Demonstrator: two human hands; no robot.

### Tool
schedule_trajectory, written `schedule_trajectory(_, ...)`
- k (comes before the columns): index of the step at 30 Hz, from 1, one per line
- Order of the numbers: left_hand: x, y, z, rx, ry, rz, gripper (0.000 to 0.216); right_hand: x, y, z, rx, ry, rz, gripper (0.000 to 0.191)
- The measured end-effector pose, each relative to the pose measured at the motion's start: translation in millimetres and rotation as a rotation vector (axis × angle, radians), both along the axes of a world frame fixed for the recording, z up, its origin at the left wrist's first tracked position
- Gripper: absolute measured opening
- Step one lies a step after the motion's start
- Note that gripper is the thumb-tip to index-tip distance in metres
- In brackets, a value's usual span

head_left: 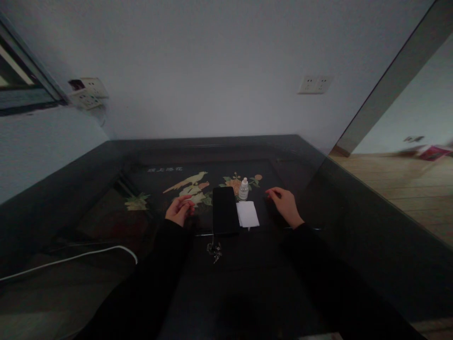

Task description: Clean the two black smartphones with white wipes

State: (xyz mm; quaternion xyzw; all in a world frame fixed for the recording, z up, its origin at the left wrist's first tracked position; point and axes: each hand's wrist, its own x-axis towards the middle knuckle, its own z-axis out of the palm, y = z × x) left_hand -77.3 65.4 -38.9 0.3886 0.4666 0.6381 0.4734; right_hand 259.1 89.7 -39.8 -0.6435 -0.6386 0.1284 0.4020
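On the dark glossy table, a black smartphone (225, 211) lies flat between my hands, with a tangled beaded charm (214, 249) at its lower end. A small clear bottle (243, 190) with a pale cap and white label stands upright to the phone's right. Just below the bottle lies a small stack of white paper (248, 214), close against the phone's edge. My left hand (180, 209) rests left of the phone, fingers loosely bent, holding nothing visible. To the right of the paper, my right hand (286, 206) lies relaxed with fingers stretched towards the bottle, touching none of these things.
The tabletop (247, 278) bears a printed bird (189, 182), flowers and lettering. A white cable (88, 252) curves in from the left. Wall sockets (315, 84) sit behind the table. Wooden floor (385, 184) and a pink object (433, 152) show at the right.
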Motion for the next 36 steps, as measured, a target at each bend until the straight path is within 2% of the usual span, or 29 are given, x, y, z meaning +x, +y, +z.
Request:
schedule_trajectory(11,5,1,-11.1,0.049,0.203,0.004,0.039,-1,-2,2.6,-0.012,-0.029,0.010,0.028)
schedule_trajectory(16,9,-1,-14.9,0.125,0.390,-0.001,0.048,-7,-14,22.6,-0.009,-0.027,0.028,0.027)
schedule_trajectory(19,15,-6,-17.5,0.175,0.499,-0.010,0.052,-23,-30,33.6,-0.006,-0.042,0.112,0.027)
schedule_trajectory(21,20,-11,-19.4,0.198,0.610,-0.054,0.059,-39,-42,34.8,0.002,-0.072,0.190,0.026)
schedule_trajectory(23,25,-16,-19.9,0.202,0.825,-0.147,0.072,-56,-50,31.0,0.005,-0.123,0.268,0.026)
schedule_trajectory(26,32,-20,-15.6,0.119,1.200,-0.317,0.102,-77,-53,21.6,0.004,-0.219,0.323,0.026)
schedule_trajectory(28,35,-21,-10.1,0.045,1.350,-0.390,0.115,-85,-51,16.4,-0.007,-0.281,0.331,0.028)
schedule_trajectory(32,40,-23,-1.7,-0.006,1.517,-0.455,0.120,-90,-48,11.7,-0.028,-0.370,0.329,0.032)
schedule_trajectory(36,41,-23,-4.7,0.018,1.533,-0.456,0.119,-92,-47,9.8,-0.033,-0.407,0.324,0.033)
